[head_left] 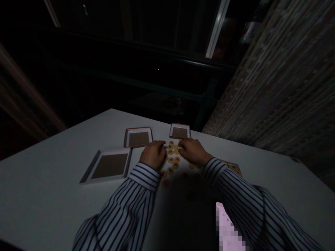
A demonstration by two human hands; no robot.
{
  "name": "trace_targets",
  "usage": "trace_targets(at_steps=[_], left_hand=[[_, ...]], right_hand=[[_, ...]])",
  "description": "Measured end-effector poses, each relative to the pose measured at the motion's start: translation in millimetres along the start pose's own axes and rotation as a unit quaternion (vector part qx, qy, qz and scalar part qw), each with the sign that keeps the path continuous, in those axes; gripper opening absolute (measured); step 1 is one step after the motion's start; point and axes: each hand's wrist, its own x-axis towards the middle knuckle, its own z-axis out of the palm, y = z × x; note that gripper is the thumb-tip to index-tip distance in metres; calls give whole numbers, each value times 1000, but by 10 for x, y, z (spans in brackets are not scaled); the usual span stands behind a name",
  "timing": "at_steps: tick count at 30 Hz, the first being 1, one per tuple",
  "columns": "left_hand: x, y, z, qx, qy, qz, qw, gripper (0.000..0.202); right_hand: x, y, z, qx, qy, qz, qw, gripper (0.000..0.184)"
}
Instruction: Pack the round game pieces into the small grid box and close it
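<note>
- While the left hand (154,155) curls beside round pieces (177,159), its grip cannot be determined.
- Pieces lie on the table (62,164) between the hands; red and black characters (170,170) illegible.
- The right hand (195,151) curls at pieces; grip indeterminable.

Dim room, most of it near black. White table (54,167) in the foreground, its far corner angled away, surface greying toward the near side. Beyond it, a dark window (157,24); pale upright frame bar (217,28) at right, slightly slanted, shorter pale strip (52,13) at upper left. Below, a dull greenish rail (125,80) and one tiny light spot (158,69). Right side: patterned curtain (277,83) in close vertical folds. Left: brownish drape (28,90), detail lost in shadow.
</note>
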Motion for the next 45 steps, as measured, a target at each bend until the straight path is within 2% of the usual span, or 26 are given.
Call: trace_targets(at_steps=[6,9,11,14,18,21,28,33,36,38,41,45], left_hand=[[-4,-2,-2,-12,-1,-14,1000,29],[-5,8,-13,-28,0,-10,1000,29],[-3,19,-21,-46,7,-1,999,28],[0,42,-30,-71,15,15,997,27],[-4,78,-33,-93,22,33,995,26],[-12,97,-39,-105,31,50,993,26],[-12,122,-83,-137,38,76,987,27],[20,-19,-115,-129,24,60,989,28],[40,-157,-171,-83,15,2,996,32],[49,-220,-219,-18,-16,-44,999,33],[52,-250,-262,64,-87,-89,990,33],[42,-260,-206,125,-167,-48,977,33]], right_hand=[[30,5,30,19,18,1,1000,24],[64,59,58,169,35,10,985,25],[98,91,75,334,29,37,941,27],[128,101,62,520,25,75,851,24],[98,34,-11,629,11,99,771,18],[69,-33,-29,664,-5,90,742,18],[105,-174,33,657,-3,43,753,14],[145,-243,36,649,-19,42,759,13],[147,-224,18,656,-9,59,753,12],[135,-179,5,649,3,82,757,12],[111,-81,4,619,12,88,780,15],[78,83,45,521,40,91,848,19]])
